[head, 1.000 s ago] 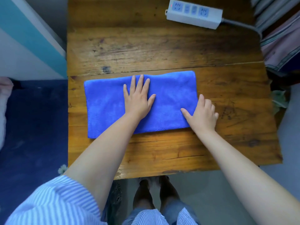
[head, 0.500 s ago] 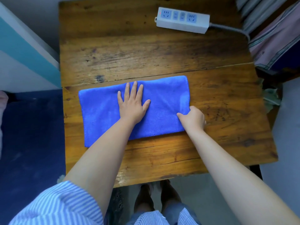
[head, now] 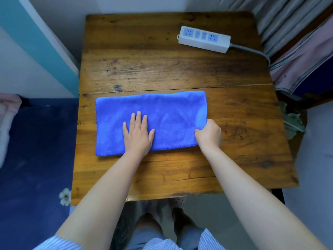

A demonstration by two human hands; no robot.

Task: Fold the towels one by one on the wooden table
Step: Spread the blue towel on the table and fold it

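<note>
A blue towel (head: 167, 112), folded into a long rectangle, lies across the near half of the wooden table (head: 180, 73). My left hand (head: 137, 134) presses flat on the towel's middle near its front edge, fingers straight and spread. My right hand (head: 209, 135) grips the towel's right end at the near corner, fingers curled round the edge, which is lifted slightly off the wood.
A white power strip (head: 204, 39) with a grey cable lies at the table's back right. Striped cloth (head: 302, 65) hangs over furniture to the right. Dark blue bedding (head: 36, 150) lies to the left. The table's front edge is close to my legs.
My right hand went from lying beside the towel's right edge to curling round that edge and lifting it a little. The left hand stays pressed on the towel.
</note>
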